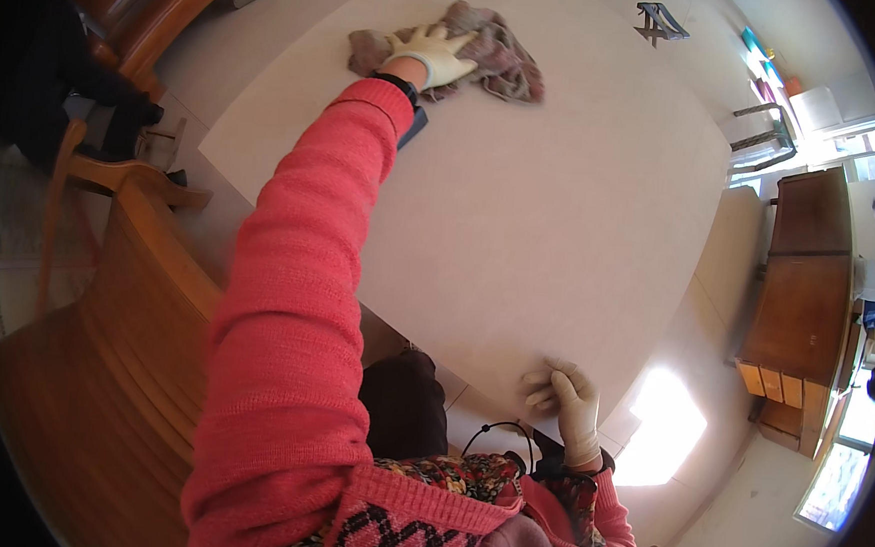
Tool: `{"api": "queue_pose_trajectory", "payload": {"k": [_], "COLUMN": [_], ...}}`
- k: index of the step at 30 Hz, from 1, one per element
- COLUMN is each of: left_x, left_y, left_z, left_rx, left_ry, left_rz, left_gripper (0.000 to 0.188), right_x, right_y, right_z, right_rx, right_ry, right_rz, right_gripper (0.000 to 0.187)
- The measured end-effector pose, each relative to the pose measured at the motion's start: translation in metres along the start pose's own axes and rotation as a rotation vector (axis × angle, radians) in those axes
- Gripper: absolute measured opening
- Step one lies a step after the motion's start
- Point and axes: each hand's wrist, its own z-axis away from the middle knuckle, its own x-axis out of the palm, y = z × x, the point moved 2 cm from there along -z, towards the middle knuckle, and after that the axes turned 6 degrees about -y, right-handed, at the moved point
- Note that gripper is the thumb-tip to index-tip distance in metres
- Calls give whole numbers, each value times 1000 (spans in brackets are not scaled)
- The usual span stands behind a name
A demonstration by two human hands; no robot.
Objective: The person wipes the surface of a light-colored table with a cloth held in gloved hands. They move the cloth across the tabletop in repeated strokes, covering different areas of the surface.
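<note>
My left hand (pixel 431 56), in a pale glove with a dark band at the wrist, reaches to the far part of a large pale tabletop (pixel 542 210). It lies flat with fingers spread on a crumpled, brownish-grey patterned cloth (pixel 506 59), pressing it on the surface. The cloth bunches up beyond the fingers and to their right. My right hand (pixel 568 394), gloved the same way, is at the near right edge of the table. Its fingers are loosely bent and apart, with nothing seen in them.
A curved wooden bench (pixel 126 285) stands close on the left, with more wooden furniture (pixel 162 21) behind it. A brown wooden cabinet (pixel 809 266) is along the right wall. A chair (pixel 763 138) and a small folding stool (pixel 660 23) stand beyond the table.
</note>
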Motion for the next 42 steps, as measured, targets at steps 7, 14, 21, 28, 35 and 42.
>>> {"api": "queue_pose_trajectory", "payload": {"k": [7,14,21,28,35,42], "left_x": [29,51,25,18,32,69], "left_y": [102,45,-107,-193,-138,5], "left_z": [132,231,208,176,206,277], "left_rx": [417,358,-138,-564,-462,-120], "left_ry": [-196,-56,44,180,168,159], "left_rz": [-88,-28,37,68,-9,39], "left_gripper": [72,65,72,71,69,70], "right_x": [0,3,7,7,6,1], "right_y": [7,13,10,6,5,9], "right_z": [2,-2,-2,0,4,7], "right_rx": [-86,-142,-147,-137,-160,-222], "right_ry": [7,7,18,38,6,-18], "right_rz": [13,16,24,39,47,58], "right_gripper": [34,34,36,36,35,36]}}
